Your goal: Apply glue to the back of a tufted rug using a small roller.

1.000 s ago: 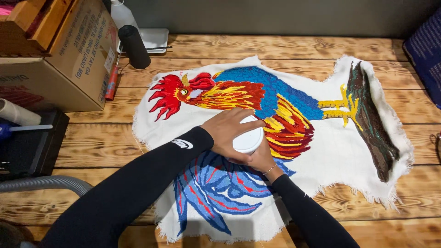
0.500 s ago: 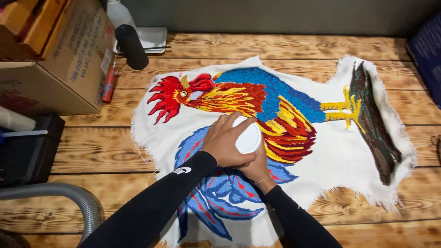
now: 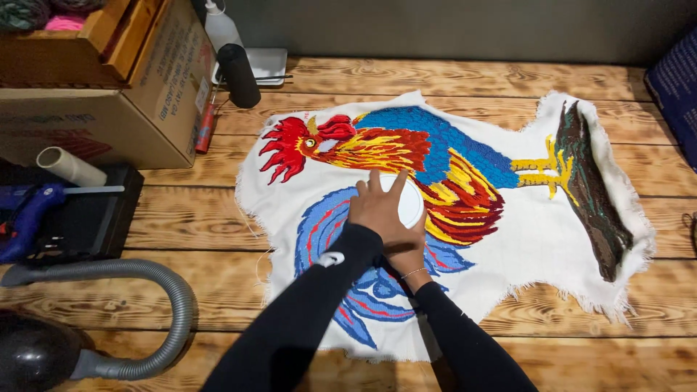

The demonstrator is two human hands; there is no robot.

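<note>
Rough wooden plank worktop (image 3: 465, 80) fills the view, backed by a grey wall. Across its middle lies a large white cloth tufted with a bright rooster in red, blue and yellow yarn (image 3: 435, 167), frayed at the edges. A brown cardboard box (image 3: 116, 109) sits at the far left corner, a grey ribbed vacuum hose (image 3: 167, 312) curls at the near left edge, and a blue glue gun (image 3: 25, 218) rests on a black tray between them. At the cloth's centre a small round white container (image 3: 408, 203) stands on the rooster's breast. The left hand (image 3: 377, 214) lies over it, fingers spread and curled on its top; the right hand (image 3: 406, 250) is mostly hidden beneath, its grip unclear. The work looks like opening or pressing the container, which calls for a firm twist.
</note>
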